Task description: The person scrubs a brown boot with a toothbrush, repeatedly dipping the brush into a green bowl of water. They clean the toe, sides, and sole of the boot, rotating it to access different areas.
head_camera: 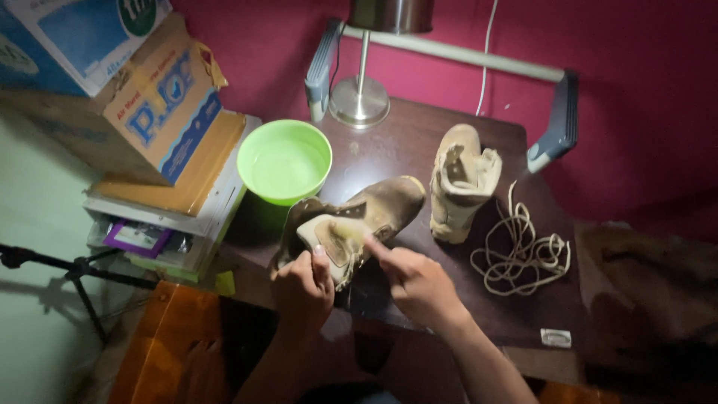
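- Tan suede lace-less boot [359, 221]: matt, scuffed, rough nap.
- Round green plastic bowl [284, 161]: smooth, glossy.
- Dark wooden surface [404, 142]: smooth, dull sheen.
- Brushed metal lamp base [360, 101]: shiny.
- Beige cord laces [523, 254]: matt.

Bowl [284, 161] left of boots [359, 221]; laces [523, 254] right, lamp [363, 97] behind.

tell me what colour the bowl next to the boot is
Bright green bowl, clearest in the head view.

We see a dark wooden table [419, 142] bearing a green bowl [284, 161], a metal lamp base [360, 101], a tan boot lying on its side [359, 221], an upright boot [460, 183], a coil of laces [523, 254] and a small white tag [556, 338].
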